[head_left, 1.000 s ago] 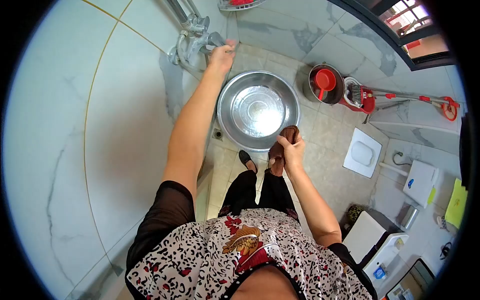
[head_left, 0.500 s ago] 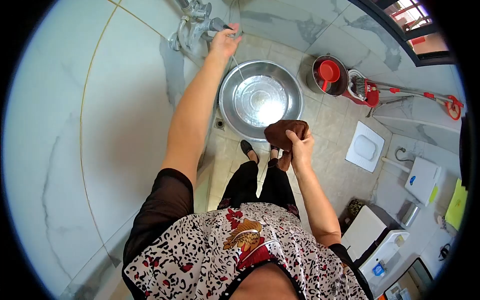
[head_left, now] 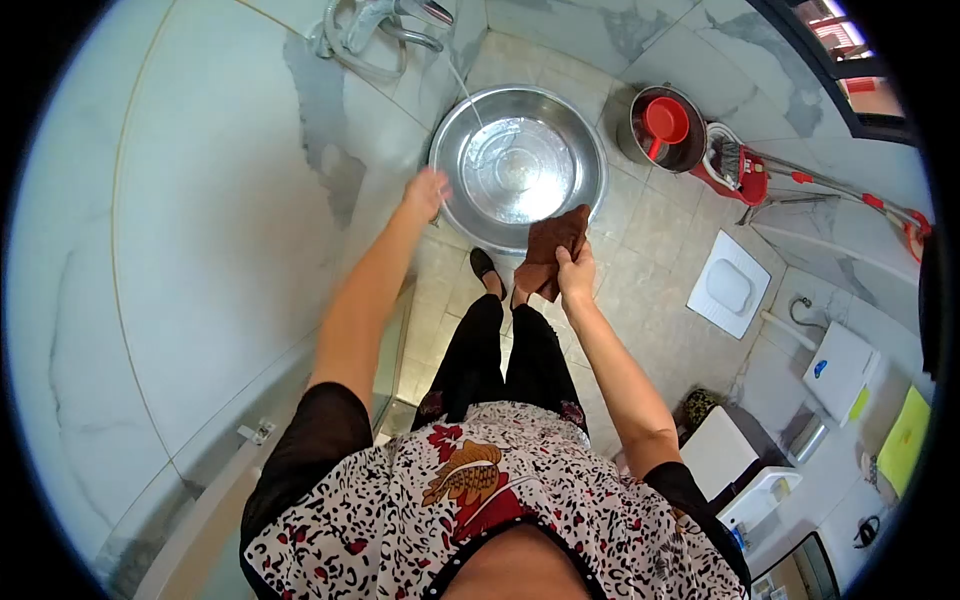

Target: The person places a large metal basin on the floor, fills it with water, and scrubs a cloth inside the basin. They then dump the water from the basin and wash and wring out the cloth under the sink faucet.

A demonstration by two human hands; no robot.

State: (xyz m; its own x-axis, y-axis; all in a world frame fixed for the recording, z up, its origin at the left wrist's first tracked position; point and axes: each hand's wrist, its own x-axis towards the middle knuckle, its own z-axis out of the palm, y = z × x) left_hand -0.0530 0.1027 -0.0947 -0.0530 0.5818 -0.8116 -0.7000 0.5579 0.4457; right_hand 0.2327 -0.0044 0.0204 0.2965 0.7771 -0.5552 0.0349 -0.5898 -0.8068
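A brown cloth (head_left: 550,245) hangs in my right hand (head_left: 577,275), whose fingers and thumb pinch it over the near rim of a large metal basin (head_left: 583,165). My left hand (head_left: 427,193) is beside the basin's left rim, smeared by motion, so its fingers are unclear; I see nothing in it. From the wall faucet (head_left: 415,38) a thin stream of water (head_left: 461,84) runs into the basin, which stands on the floor with shallow water in it.
Behind the basin to the right stand a metal bucket (head_left: 630,140) with a red dipper (head_left: 666,119) and a red mop bucket (head_left: 748,187). A squat toilet (head_left: 729,285) is set into the floor at right. Marble-patterned wall (head_left: 240,210) rises at left.
My left hand has left the faucet handle and come down toward my body, beside the basin. My right hand still grips the cloth, which has shifted and spread. The view has tilted slightly.
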